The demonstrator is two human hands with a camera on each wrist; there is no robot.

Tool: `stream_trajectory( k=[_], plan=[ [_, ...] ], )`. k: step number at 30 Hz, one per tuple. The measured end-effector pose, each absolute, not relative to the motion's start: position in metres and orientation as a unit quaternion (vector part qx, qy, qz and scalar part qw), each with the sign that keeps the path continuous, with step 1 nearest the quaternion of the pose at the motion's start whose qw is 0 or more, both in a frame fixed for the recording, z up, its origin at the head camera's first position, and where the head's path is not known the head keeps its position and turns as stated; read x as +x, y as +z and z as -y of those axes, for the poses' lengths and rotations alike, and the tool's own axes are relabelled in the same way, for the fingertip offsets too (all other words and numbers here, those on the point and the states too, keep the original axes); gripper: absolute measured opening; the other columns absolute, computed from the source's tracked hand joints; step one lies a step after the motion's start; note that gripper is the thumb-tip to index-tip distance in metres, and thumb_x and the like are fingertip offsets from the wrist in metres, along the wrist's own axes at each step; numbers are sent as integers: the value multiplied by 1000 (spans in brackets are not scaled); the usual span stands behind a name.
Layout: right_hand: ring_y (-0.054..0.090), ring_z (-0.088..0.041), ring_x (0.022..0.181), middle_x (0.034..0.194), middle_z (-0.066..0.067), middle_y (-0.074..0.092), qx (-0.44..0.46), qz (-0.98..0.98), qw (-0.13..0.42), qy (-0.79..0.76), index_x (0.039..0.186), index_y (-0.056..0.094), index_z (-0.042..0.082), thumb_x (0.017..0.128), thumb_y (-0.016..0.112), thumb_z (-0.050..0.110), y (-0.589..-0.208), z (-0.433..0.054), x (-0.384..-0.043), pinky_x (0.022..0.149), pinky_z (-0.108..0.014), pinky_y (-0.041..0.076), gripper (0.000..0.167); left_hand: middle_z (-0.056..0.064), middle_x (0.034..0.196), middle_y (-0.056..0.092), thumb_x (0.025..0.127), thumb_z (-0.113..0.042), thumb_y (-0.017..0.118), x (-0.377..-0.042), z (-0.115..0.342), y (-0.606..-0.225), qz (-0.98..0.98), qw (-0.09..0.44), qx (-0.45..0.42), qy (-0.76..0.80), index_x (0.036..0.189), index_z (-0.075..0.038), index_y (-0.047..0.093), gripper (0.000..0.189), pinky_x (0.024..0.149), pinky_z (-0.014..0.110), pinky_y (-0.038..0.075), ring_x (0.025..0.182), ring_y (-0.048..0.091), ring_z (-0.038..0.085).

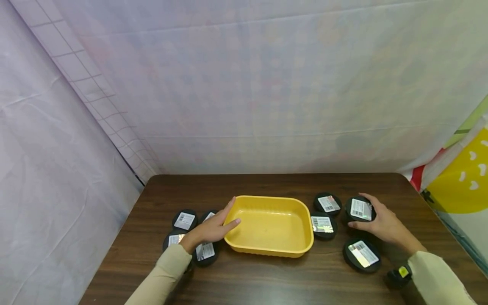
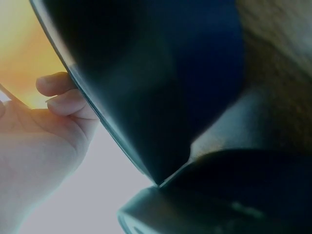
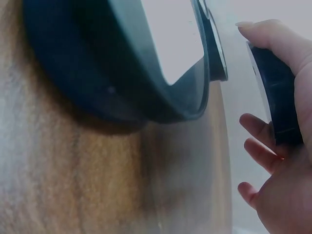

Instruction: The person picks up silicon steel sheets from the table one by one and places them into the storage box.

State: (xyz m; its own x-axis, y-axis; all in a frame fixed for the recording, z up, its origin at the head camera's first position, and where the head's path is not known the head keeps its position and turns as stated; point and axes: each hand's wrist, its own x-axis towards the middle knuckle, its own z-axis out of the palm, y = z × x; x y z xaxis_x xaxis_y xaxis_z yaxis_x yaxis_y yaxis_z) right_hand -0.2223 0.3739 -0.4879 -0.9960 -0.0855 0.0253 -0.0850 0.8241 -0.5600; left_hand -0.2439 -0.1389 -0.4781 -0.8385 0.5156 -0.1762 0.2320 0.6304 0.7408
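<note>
The person's left hand [image 1: 212, 228] spreads thumb from index finger; well to its right, the right hand [image 1: 386, 222] curls, gripping.

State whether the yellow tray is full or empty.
Empty. In the head view, the yellow tray shows bare floor; all visible black containers are outside it, one in the right hand.

Tray [image 1: 268, 228] mid-table, table [image 1: 267, 277] backed by curtain [image 1: 267, 93]. Left of tray: cluster of at least four containers [image 1: 185, 221] (arm blocks part of it), left hand [image 1: 209, 228] above its right side and at tray's left rim. Right of tray: near pair [image 1: 323, 224], one behind the other. Farther right: held container [image 1: 360, 209] in right hand [image 1: 385, 222], front container [image 1: 361, 255] on table, nearer the person.
</note>
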Motion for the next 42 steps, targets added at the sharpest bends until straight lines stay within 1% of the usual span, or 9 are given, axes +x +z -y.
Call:
stream_trajectory(
  k=[7, 13, 18, 25, 30, 35, 42],
  plan=[
    [46, -57, 115, 137, -40, 37, -46, -954, 5, -295, 155, 16, 4, 78, 80, 52, -482, -367, -222, 85, -70, 41, 111, 2, 167, 8, 101, -57, 43, -243, 138, -479, -884, 192, 204, 374, 160, -28, -2, 79, 118, 53, 20, 149, 23, 28],
    [48, -56, 113, 133, -40, 40, -52, -954, -3, -294, 155, 18, 4, 77, 81, 51, -477, -362, -221, 82, -68, 43, 111, 1, 167, 6, 103, -55, 40, -245, 138, -481, -888, 190, 197, 370, 160, -27, -2, 76, 118, 53, 18, 150, 19, 27],
    [48, -57, 112, 133, -41, 41, -57, -957, -8, -283, 156, 17, 5, 77, 82, 50, -474, -358, -221, 81, -70, 43, 112, 2, 167, 8, 104, -54, 39, -246, 138, -482, -891, 187, 194, 365, 161, -25, -1, 75, 118, 55, 18, 150, 19, 29],
    [44, -58, 116, 138, -41, 37, -51, -960, 2, -277, 158, 13, 7, 78, 79, 54, -470, -352, -221, 85, -75, 39, 113, 5, 166, 9, 105, -52, 38, -245, 137, -480, -892, 179, 200, 363, 161, -21, 0, 74, 118, 54, 19, 149, 20, 30],
    [44, -57, 117, 139, -40, 36, -51, -959, 4, -279, 158, 14, 8, 79, 77, 57, -466, -349, -222, 86, -75, 38, 113, 6, 166, 10, 105, -50, 37, -244, 137, -479, -894, 173, 204, 359, 161, -19, 1, 73, 117, 54, 21, 148, 22, 30],
    [43, -57, 117, 139, -40, 36, -62, -957, 2, -282, 158, 15, 8, 81, 76, 55, -464, -347, -222, 84, -76, 39, 109, 7, 166, 11, 105, -52, 36, -244, 136, -479, -898, 167, 207, 350, 161, -18, 0, 75, 117, 54, 23, 148, 24, 31],
    [44, -56, 116, 139, -38, 38, -66, -958, -5, -281, 158, 18, 9, 81, 76, 56, -462, -343, -222, 82, -77, 38, 107, 9, 166, 13, 104, -55, 35, -243, 137, -480, -901, 163, 208, 345, 161, -17, 1, 76, 116, 54, 24, 147, 26, 32]
  ],
)
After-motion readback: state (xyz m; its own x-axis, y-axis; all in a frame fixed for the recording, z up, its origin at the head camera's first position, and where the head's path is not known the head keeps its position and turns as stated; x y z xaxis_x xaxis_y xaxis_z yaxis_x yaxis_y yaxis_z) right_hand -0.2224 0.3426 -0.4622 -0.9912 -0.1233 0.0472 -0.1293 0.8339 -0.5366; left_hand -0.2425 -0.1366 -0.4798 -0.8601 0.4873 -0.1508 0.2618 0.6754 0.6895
